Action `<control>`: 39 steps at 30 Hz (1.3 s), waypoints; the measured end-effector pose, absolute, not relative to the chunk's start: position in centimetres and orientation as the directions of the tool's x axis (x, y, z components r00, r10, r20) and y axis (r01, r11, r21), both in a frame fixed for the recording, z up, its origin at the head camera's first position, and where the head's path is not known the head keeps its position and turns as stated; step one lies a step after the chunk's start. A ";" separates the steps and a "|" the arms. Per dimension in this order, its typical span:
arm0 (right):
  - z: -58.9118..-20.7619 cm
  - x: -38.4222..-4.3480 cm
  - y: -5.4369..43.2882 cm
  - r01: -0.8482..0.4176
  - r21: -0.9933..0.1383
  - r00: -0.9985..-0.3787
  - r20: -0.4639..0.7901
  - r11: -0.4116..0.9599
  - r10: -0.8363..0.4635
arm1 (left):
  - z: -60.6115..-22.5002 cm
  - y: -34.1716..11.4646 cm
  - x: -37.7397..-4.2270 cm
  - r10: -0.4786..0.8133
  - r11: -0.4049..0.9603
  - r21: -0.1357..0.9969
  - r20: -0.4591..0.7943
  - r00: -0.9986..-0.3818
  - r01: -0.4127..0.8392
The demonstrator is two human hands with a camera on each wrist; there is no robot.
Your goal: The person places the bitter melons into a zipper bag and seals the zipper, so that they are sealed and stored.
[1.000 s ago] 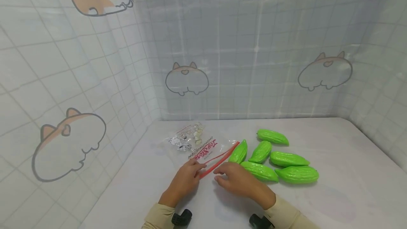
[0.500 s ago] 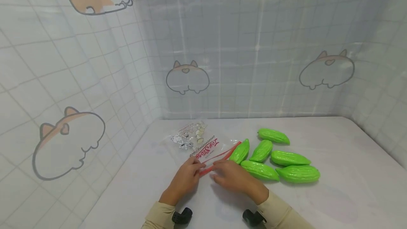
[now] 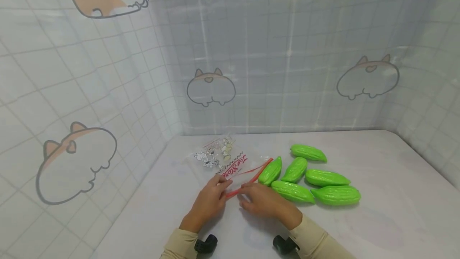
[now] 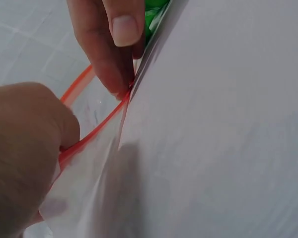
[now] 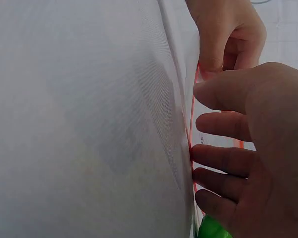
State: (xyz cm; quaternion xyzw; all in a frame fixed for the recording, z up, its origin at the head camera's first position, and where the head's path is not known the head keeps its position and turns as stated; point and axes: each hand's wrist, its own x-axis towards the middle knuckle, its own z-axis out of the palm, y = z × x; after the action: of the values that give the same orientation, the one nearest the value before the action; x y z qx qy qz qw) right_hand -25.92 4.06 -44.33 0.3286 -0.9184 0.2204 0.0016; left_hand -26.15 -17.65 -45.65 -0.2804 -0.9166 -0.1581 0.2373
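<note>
A clear zip bag (image 3: 233,163) with a red-edged mouth and printed cartoon figures lies flat on the table, its mouth toward me. My left hand (image 3: 210,197) pinches the near end of the red edge; in the left wrist view, that edge (image 4: 102,121) stands slightly apart from the opposite red strip (image 4: 78,84). My right hand (image 3: 264,201) has its fingers extended, and in the right wrist view the fingertips (image 5: 201,153) rest at the red rim. Beside that hand, a green bitter melon (image 3: 270,172) lies against the bag's far corner.
Several more bitter melons lie to the right, including one behind my right hand (image 3: 292,192), one at the back (image 3: 308,153) and one farthest right (image 3: 336,196). A pale curtain with cartoon dogs (image 3: 211,88) surrounds the white table (image 3: 381,171).
My right hand has moved slightly left, and its fingertips have come to the bag's red rim. The left hand keeps its pinch in nearly the same place. The melons have not moved.
</note>
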 end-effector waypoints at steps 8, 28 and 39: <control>-44.5 -25.8 4.2 -0.610 -0.376 -0.784 0.159 0.697 -0.600 | -45.1 -17.2 -25.2 0.372 0.894 0.014 0.534 -0.759 0.449; -45.0 -25.7 4.6 -0.589 -0.405 -0.791 0.110 0.700 -0.602 | -45.6 -17.4 -25.6 0.190 0.921 0.216 0.478 -0.858 0.324; -43.9 -25.1 4.8 -0.632 -0.462 -0.761 0.219 0.622 -0.611 | -45.8 -17.6 -25.8 0.181 0.932 0.200 0.464 -0.867 0.302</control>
State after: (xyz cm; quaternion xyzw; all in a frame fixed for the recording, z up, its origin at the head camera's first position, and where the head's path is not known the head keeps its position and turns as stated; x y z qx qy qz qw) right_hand -25.14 4.78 -43.90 0.3451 -0.9004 0.2642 0.0205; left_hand -25.83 -17.63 -45.76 -0.1262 -0.9568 -0.1343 0.2248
